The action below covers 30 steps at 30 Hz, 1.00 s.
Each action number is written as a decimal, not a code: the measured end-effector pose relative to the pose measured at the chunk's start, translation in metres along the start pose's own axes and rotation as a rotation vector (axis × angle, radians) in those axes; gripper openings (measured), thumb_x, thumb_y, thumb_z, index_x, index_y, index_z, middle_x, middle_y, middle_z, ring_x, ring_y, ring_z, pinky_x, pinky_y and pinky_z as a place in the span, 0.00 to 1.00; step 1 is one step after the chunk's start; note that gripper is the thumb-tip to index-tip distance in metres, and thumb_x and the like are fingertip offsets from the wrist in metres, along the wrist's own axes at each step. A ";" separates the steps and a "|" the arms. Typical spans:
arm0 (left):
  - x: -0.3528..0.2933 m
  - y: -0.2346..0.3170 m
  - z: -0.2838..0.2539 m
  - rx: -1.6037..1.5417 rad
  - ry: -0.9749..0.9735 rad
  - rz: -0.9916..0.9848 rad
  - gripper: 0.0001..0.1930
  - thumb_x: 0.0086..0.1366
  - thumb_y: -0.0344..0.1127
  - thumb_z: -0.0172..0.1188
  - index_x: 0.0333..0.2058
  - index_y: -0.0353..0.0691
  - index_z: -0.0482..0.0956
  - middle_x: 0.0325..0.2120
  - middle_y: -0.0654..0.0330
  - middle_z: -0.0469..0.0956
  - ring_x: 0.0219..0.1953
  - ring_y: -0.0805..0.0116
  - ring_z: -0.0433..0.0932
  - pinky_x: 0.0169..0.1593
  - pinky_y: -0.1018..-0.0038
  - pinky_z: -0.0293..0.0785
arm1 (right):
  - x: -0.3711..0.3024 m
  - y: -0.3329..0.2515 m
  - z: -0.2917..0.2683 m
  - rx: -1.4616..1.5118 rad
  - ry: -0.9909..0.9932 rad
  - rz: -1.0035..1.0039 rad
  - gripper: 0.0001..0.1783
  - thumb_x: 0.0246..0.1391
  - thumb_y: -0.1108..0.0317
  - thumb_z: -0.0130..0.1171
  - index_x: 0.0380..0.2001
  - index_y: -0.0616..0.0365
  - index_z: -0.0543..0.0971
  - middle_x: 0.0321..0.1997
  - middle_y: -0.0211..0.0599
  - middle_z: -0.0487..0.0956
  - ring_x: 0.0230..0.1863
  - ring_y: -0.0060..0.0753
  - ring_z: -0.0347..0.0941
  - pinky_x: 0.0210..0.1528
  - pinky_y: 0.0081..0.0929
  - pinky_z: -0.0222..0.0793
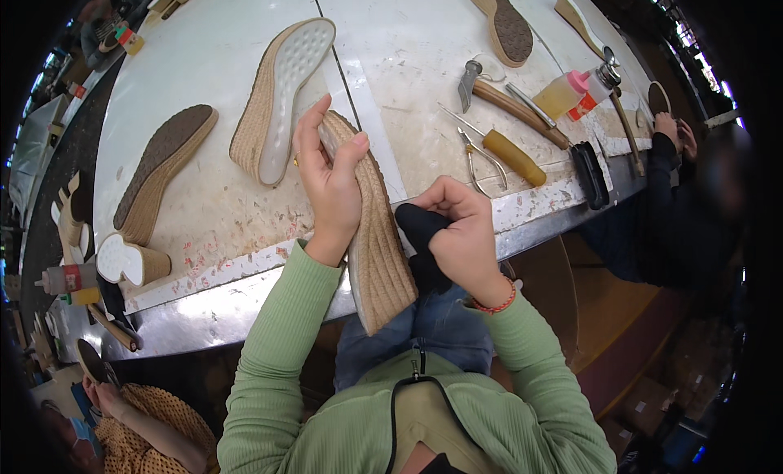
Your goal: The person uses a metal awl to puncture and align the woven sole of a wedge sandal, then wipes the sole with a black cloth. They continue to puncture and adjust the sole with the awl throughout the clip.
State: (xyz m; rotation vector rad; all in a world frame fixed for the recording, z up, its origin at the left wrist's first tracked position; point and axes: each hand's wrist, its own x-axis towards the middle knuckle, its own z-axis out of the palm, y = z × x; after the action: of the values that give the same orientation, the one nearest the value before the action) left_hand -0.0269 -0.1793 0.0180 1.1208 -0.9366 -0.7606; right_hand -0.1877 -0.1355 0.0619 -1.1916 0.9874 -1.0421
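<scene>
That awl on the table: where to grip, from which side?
Probably its thick yellow handle, from above and the near right, with the right hand, the nearer one. The slim spike points away to the far left. Pliers lie close on the handle's left side, leaving fingers less room there.

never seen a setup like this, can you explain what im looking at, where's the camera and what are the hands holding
There is no robot here, just a person's two bare hands. The single picture comes from a wide fisheye camera worn on the head, looking down, so straight edges bend near the rim. The left hand holds a tan, rope-textured wedge shoe sole; the right hand grips a piece of black cloth beside it. On the scuffed white table lie a wooden-handled hammer, an amber-handled awl, small metal pincers and more wedge soles.
</scene>
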 end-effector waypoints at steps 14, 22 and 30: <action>-0.004 0.001 0.002 0.018 0.041 0.013 0.30 0.56 0.34 0.63 0.58 0.35 0.69 0.57 0.47 0.61 0.63 0.55 0.58 0.66 0.63 0.52 | 0.008 -0.002 0.020 -0.107 -0.021 0.097 0.09 0.49 0.80 0.63 0.22 0.60 0.74 0.21 0.23 0.75 0.22 0.08 0.64 0.24 0.13 0.58; -0.004 0.001 0.004 0.001 0.053 0.038 0.30 0.55 0.35 0.64 0.57 0.34 0.69 0.57 0.46 0.60 0.62 0.54 0.59 0.65 0.64 0.54 | 0.008 -0.003 0.021 -0.138 0.001 0.104 0.07 0.45 0.81 0.61 0.21 0.62 0.73 0.21 0.26 0.76 0.24 0.10 0.67 0.26 0.13 0.62; -0.003 -0.001 0.003 0.011 0.049 0.050 0.31 0.55 0.35 0.63 0.58 0.33 0.69 0.56 0.46 0.61 0.60 0.55 0.61 0.64 0.65 0.55 | 0.007 -0.003 0.026 -0.085 0.055 0.128 0.08 0.45 0.81 0.62 0.20 0.61 0.73 0.20 0.25 0.75 0.23 0.09 0.66 0.25 0.13 0.61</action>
State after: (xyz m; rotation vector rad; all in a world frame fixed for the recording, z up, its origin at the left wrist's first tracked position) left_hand -0.0309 -0.1778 0.0170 1.1169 -0.9249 -0.6848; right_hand -0.1614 -0.1364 0.0674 -1.1575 1.1457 -0.9431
